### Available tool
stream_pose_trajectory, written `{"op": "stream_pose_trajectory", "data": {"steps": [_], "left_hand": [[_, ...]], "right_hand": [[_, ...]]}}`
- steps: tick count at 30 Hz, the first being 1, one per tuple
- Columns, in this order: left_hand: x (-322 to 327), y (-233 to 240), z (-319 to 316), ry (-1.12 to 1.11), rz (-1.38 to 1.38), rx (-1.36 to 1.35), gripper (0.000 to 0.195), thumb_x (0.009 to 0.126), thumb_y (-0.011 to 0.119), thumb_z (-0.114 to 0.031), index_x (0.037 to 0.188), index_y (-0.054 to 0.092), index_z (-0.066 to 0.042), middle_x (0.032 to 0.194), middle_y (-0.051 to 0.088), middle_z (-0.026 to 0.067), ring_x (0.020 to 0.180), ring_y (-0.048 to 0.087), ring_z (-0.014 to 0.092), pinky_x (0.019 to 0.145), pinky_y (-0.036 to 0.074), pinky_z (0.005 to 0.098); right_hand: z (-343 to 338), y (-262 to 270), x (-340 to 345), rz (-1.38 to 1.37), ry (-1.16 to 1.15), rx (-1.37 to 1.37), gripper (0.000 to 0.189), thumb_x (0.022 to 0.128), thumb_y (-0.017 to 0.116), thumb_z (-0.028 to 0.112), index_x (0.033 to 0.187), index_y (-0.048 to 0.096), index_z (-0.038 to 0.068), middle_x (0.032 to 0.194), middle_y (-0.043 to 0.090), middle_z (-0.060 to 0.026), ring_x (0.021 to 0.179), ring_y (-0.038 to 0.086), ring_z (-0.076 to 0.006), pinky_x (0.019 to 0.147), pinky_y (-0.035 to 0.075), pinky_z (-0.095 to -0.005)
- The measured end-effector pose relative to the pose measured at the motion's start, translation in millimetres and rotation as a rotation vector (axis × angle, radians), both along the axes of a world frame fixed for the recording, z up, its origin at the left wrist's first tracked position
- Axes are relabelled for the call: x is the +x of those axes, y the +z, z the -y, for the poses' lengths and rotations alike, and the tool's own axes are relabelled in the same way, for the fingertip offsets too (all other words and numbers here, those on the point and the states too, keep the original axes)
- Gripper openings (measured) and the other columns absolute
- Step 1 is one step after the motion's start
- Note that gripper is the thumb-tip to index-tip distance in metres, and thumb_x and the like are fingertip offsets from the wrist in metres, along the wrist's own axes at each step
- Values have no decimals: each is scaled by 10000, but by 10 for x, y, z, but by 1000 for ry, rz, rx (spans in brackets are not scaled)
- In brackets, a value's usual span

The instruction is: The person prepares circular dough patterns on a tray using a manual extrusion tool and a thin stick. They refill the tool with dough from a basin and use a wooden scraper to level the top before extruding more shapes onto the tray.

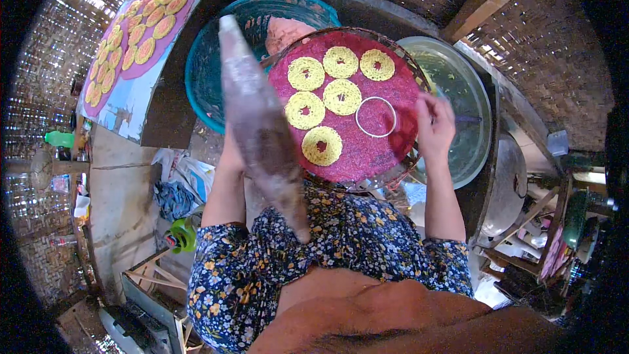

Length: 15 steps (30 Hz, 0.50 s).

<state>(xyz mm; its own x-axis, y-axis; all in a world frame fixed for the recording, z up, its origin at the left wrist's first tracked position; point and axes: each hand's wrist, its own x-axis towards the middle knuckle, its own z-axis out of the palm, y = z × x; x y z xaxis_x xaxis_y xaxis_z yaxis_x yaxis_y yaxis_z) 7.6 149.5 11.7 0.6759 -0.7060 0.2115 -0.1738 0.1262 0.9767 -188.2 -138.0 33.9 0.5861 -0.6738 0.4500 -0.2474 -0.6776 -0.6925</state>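
Note:
A round woven tray (363,182) lies before me, lined with magenta material (361,157). Several yellow lacy dough rings (322,146) with central holes rest on it, and a thin white ring (357,117) encircles bare lining. Beside the tray's right rim is my right hand (436,120), blurred, its thumb and curled fingers apart with nothing visible between them. A long, tapered clear plastic bag (260,108) with brown contents slants across the left foreground. My left hand (233,150) is mostly hidden behind this bag, so its fingers and grip cannot be seen.
Behind the tray stands a teal basin (196,91) with a pink mass (287,32). A translucent basin (484,118) with liquid is at right. At upper left, a board (142,101) carries pink sheets with yellow dough rounds (155,15). Woven walls (555,59) surround the workspace.

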Motion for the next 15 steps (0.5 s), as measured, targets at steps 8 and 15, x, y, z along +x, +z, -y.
{"op": "stream_pose_trajectory", "data": {"steps": [8,15], "left_hand": [[-209,211,874,126,913,164,383,585,681,-143,946,592,-52,875,608,166,826,592,323,825,440,412],[210,536,1527,-786,-545,-595,698,794,538,-448,1272,328,16,1218,455,149,1132,446,267,959,352,394]], "right_hand": [[-879,-66,-109,-118,916,1267,759,779,383,656,1154,444,-1,961,567,-101,825,554,-170,729,460,-298],[-313,176,-425,-117,636,1288,681,816,361,618,1126,453,18,852,594,-93,642,578,-150,543,480,-272]]}}
